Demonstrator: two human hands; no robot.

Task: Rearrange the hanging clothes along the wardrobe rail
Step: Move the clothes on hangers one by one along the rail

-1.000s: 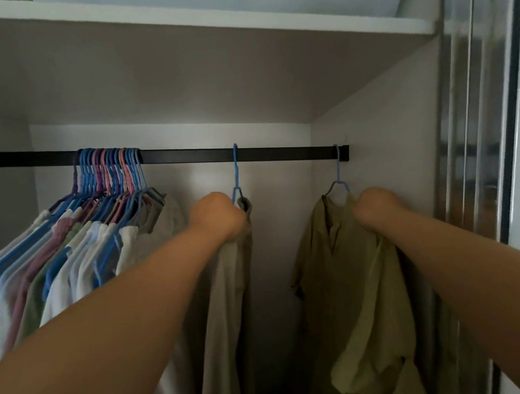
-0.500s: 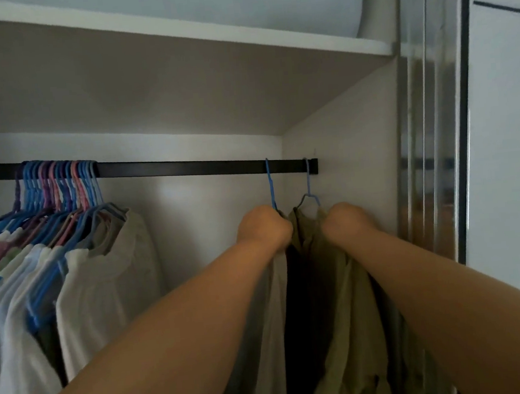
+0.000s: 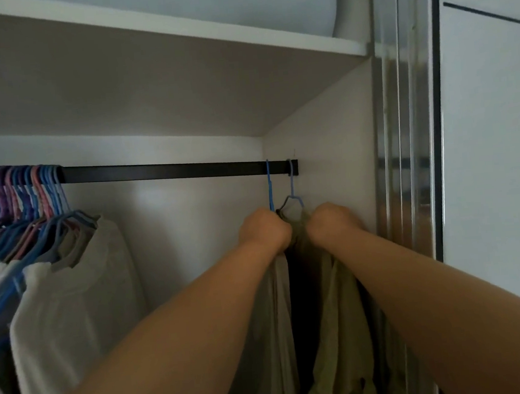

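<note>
So far two garments hang at the rail's (image 3: 162, 173) right end, the left hand (image 3: 263, 229) clenched on the beige garment (image 3: 276, 321), the right hand (image 3: 330, 222) on the olive shirt (image 3: 342, 331), while the bunched clothes (image 3: 56, 293) wait far left.

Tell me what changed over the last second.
The left hand slid the beige garment on its blue hanger right along the rail, closing the gap to the olive shirt at the rail's end. The right hand kept gripping that shirt, which stayed put. The bunch of clothes at the left stayed put.
</note>
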